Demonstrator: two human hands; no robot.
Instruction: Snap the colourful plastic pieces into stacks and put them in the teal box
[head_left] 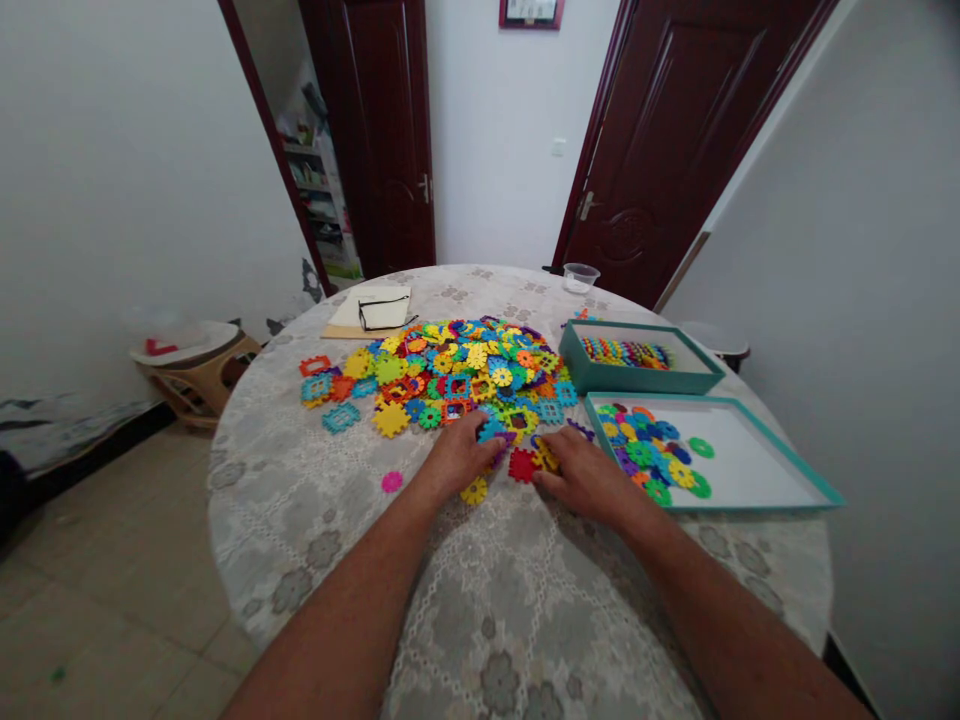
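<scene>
At the near edge of a heap of colourful plastic interlocking pieces (480,355), my left hand (459,458) has its fingers and thumb around a blue notched piece (491,424). A purple piece (506,438) shows by that thumb. My right hand (581,470) has its fingers and thumb closed about a yellow piece (546,456), with a red square piece (522,465) touching it on the left. Below my left hand lies a yellow flower-shaped disc (474,491). Farther left is a pink disc (392,482). My palms hide part of what lies beneath.
On the right, a shallow white tray with a teal rim (750,400) holds loose notched discs (656,455). Behind it, a teal box (637,384) contains rows of joined discs (626,353). Glasses (386,315) rest on a pad (349,310). A clear bowl (580,278) stands at the far edge.
</scene>
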